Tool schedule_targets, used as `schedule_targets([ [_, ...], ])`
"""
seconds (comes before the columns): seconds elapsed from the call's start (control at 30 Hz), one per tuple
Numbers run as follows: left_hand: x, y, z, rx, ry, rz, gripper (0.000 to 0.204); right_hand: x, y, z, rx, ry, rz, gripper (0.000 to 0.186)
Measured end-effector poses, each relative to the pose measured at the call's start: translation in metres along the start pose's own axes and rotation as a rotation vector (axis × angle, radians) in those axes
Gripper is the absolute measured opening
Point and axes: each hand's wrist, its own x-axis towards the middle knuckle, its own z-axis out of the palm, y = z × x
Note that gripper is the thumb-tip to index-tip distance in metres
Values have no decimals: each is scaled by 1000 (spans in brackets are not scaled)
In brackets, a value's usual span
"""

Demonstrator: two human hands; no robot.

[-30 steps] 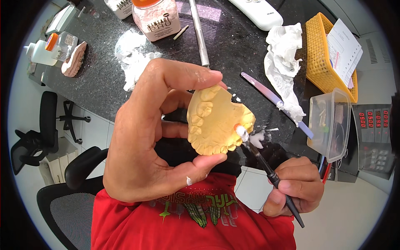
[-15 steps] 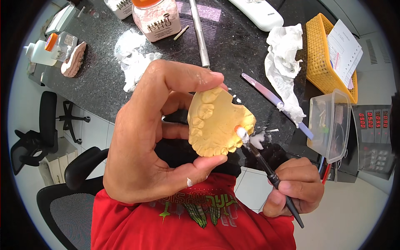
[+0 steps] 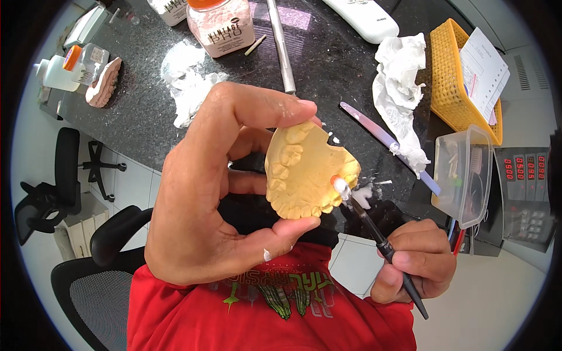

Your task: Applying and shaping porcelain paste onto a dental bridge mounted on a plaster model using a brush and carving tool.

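Note:
My left hand (image 3: 193,199) grips a yellow dental cast (image 3: 298,169) between thumb and fingers, its row of teeth facing up. At the cast's right side, a small white mass (image 3: 341,186) with an orange edge sits in the tooth row. My right hand (image 3: 424,263) holds a dark-handled brush (image 3: 370,225), whose tip is at that white mass. Beyond the cast a purple spatula (image 3: 369,128) lies on the black speckled counter (image 3: 140,105), beside crumpled white paper (image 3: 398,76). A pale smear of material (image 3: 363,196) shows just right of the cast.
Jars of powder (image 3: 219,32), a metal rod (image 3: 281,52) and a pink cast (image 3: 104,85) are on the counter. A yellow basket (image 3: 445,88), a clear container (image 3: 462,181) and a device with red displays (image 3: 521,193) stand right. An office chair (image 3: 88,304) is lower left.
The cast and my left hand have shifted very slightly to the right. The brush tip stays at the white mass, and both grips look the same.

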Motion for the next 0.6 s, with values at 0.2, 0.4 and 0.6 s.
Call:
schedule_targets([
  [0.2, 0, 2, 1, -13, -1, -15, 72, -2, -1, -1, 12, 6, 0, 30],
  [0.4, 0, 2, 1, -12, -1, -12, 72, -1, -1, 0, 2, 6, 5, 29],
  [0.6, 0, 2, 0, 2, -7, -11, 71, -2, 0, 2, 18, 33, 0, 29],
])
